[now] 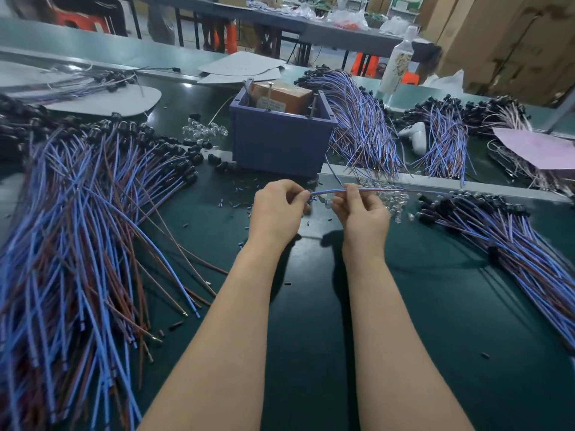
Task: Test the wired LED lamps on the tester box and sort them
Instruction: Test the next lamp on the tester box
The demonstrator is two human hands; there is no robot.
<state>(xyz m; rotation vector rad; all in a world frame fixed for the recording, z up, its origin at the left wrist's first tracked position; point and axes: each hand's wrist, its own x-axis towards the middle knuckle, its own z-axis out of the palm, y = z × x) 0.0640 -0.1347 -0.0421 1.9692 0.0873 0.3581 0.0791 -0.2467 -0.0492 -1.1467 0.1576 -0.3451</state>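
Head view has our left hand [277, 209] and right hand [357, 211] both pinching the blue lead of one wired lamp [328, 191] at frame centre above the desk [311, 306]; we should keep its ends parted and carry them steadily to the tester box [280, 144] just above.

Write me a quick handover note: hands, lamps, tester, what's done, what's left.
Left hand pinches the end of one lamp's wire.
Right hand pinches the same wire further along.
Tester box stands just beyond the hands; the wire is not on it.
Wired lamps lie in a left pile, a right pile and more behind the box.
Done: cannot tell which piles are tested.
Left: test this lamp, sort it, continue.
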